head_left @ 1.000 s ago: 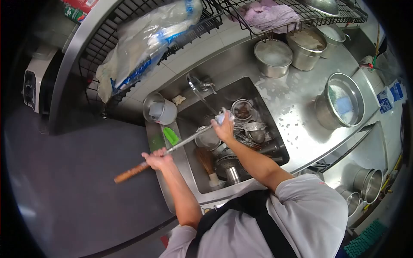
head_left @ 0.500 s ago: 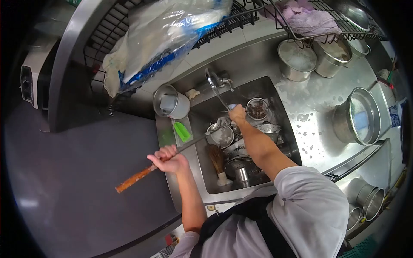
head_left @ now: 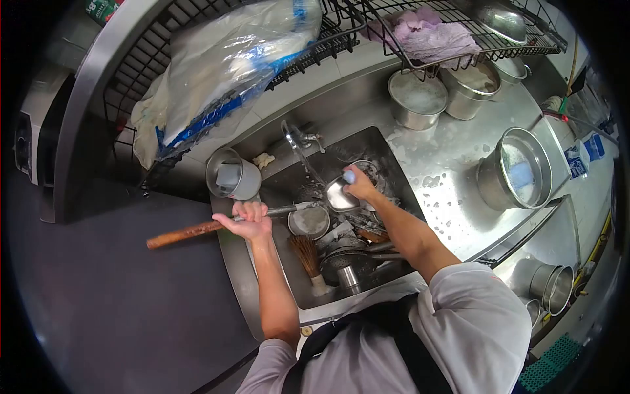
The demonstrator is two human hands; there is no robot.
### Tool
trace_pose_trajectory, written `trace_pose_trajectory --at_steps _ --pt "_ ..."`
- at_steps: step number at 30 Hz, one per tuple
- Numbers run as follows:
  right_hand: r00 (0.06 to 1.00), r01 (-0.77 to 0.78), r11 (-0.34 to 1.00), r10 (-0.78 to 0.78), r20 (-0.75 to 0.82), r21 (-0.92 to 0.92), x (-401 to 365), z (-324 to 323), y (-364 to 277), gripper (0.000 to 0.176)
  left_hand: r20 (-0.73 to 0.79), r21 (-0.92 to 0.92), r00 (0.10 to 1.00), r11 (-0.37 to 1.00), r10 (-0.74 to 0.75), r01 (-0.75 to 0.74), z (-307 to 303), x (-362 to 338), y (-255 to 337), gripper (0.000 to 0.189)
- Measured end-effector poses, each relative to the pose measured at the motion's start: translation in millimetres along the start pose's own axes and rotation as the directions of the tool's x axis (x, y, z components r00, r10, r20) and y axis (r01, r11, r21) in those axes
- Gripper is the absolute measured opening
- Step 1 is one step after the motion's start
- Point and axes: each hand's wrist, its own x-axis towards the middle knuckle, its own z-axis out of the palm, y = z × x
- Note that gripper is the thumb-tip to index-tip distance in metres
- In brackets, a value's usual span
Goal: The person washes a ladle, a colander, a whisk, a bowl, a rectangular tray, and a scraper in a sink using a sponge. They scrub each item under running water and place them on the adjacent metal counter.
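My left hand point(head_left: 246, 220) is closed round the metal shaft of a long-handled ladle point(head_left: 187, 234), its brown wooden end sticking out to the left. The shaft runs right over the sink point(head_left: 387, 144) to a wide, shiny head. At that head my right hand point(head_left: 361, 187) is closed on a pale blue sponge point(head_left: 349, 176), mostly covered by the fingers. Water streams from the tap point(head_left: 292, 134) just beside the head. Below lie a round metal pot point(head_left: 309, 220), a bristle whisk brush point(head_left: 305, 255), a metal cup point(head_left: 348, 279) and other soapy wares, partly hidden.
On the left ledge stands a metal container point(head_left: 239, 180). The right steel counter point(head_left: 433, 197) bears a large pot point(head_left: 495, 180) with water and a blue cloth, and more pots point(head_left: 417, 108) at the back. A wire shelf point(head_left: 420, 62) hangs above, holding a plastic bag point(head_left: 236, 59).
The ladle has swung to lie flatter, and its head now shows broad and shiny under my right hand. My view has shifted, moving the sink and counter leftward in it.
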Motion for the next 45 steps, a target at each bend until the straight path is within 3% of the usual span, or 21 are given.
trace_pose_trajectory --at_steps 3,4,6,9,10,13,16,19,20,23,28,30,33,35,37,38,39,41,42,43,45 --pt "0.877 0.479 0.718 -0.423 0.23 -0.505 -3 10 -35 0.072 0.259 0.02 0.963 0.997 -0.074 0.071 2 6 5 0.075" --pt "0.797 0.602 0.63 -0.444 0.408 -0.49 -3 17 -47 0.069 0.35 0.021 0.932 0.996 -0.091 0.089 2 10 3 0.075" --pt "0.564 0.811 0.44 -0.413 0.715 -0.386 -2 29 -67 0.064 0.492 0.064 0.862 0.992 -0.123 0.105 8 14 0 0.075" --pt "0.608 0.591 0.678 -0.017 0.794 -0.438 4 35 -81 0.052 0.592 0.139 0.791 0.986 -0.157 0.092 24 11 -1 0.075" --pt "0.679 0.547 0.684 -0.024 0.734 -0.483 6 29 -82 0.048 0.644 0.108 0.753 0.991 -0.135 0.084 29 9 -3 0.07" --pt "0.848 0.393 0.711 -0.036 0.529 -0.583 5 -1 -71 0.038 0.459 0.203 0.88 0.979 -0.119 0.027 26 12 -13 0.065" --pt "0.903 0.429 0.554 -0.274 0.33 -0.714 -2 0 -44 0.037 0.206 0.124 0.976 0.991 -0.069 0.044 8 21 -54 0.059" --pt "0.943 0.321 0.764 -0.314 0.113 -0.56 -22 -12 -34 0.038 0.044 0.082 0.998 0.995 -0.054 0.05 1 27 -94 0.053" --pt "0.907 0.358 0.818 -0.419 -0.039 -0.451 -24 -11 -23 0.037 0.023 0.097 0.996 0.991 -0.092 0.089 -3 31 -111 0.052" --pt "0.903 0.311 0.95 -0.293 -0.314 0.008 -79 -55 -74 0.036 -0.037 0.154 0.976 0.964 -0.216 0.219 -12 42 -165 0.043" --pt "0.727 0.377 0.918 -0.373 -0.577 -0.118 -186 -222 -127 0.044 -0.135 0.174 0.859 0.841 -0.495 0.512 -23 48 -231 0.036" --pt "0.508 0.42 0.89 -0.391 -0.768 -0.176 -216 -286 -119 0.042 -0.104 0.15 0.746 0.731 -0.657 0.665 -25 47 -242 0.039" --pt "0.335 0.0 0.791 -0.576 -0.746 -0.612 -248 -367 -109 0.037 -0.04 0.276 0.802 0.765 -0.596 0.582 -4 38 -234 0.038" --pt "0.536 -0.335 0.804 -0.266 -0.801 -0.492 -252 -403 -90 0.045 -0.019 0.269 0.885 0.85 -0.466 0.453 9 48 -214 0.032" --pt "0.729 -0.444 0.656 -0.131 -0.671 -0.611 -245 -425 -66 0.058 -0.02 0.346 0.949 0.889 -0.313 0.301 21 67 -199 0.035" --pt "0.712 -0.517 0.587 -0.11 -0.694 -0.623 -240 -428 -58 0.065 0.018 0.304 0.96 0.916 -0.279 0.261 26 72 -194 0.037" --pt "0.629 -0.534 0.513 -0.291 -0.721 -0.672 -236 -410 -66 0.056 0.055 0.26 0.969 0.941 -0.24 0.218 32 77 -188 0.039" --pt "0.568 -0.313 0.601 -0.503 -0.652 -0.736 -219 -387 -91 0.043 0.109 0.205 0.967 0.957 -0.231 0.206 33 71 -178 0.041" --pt "0.499 -0.068 0.642 -0.641 -0.583 -0.764 -203 -370 -96 0.027 0.134 0.193 0.956 0.953 -0.262 0.235 38 61 -177 0.042" --pt "0.537 0.033 0.794 -0.526 -0.66 -0.607 -190 -334 -118 0.022 0.163 0.185 0.942 0.947 -0.293 0.263 42 54 -178 0.043" --pt "0.66 0.274 0.824 -0.537 -0.526 -0.496 -154 -276 -132 0.022 0.073 0.294 0.941 0.908 -0.331 0.297 37 60 -189 0.036"
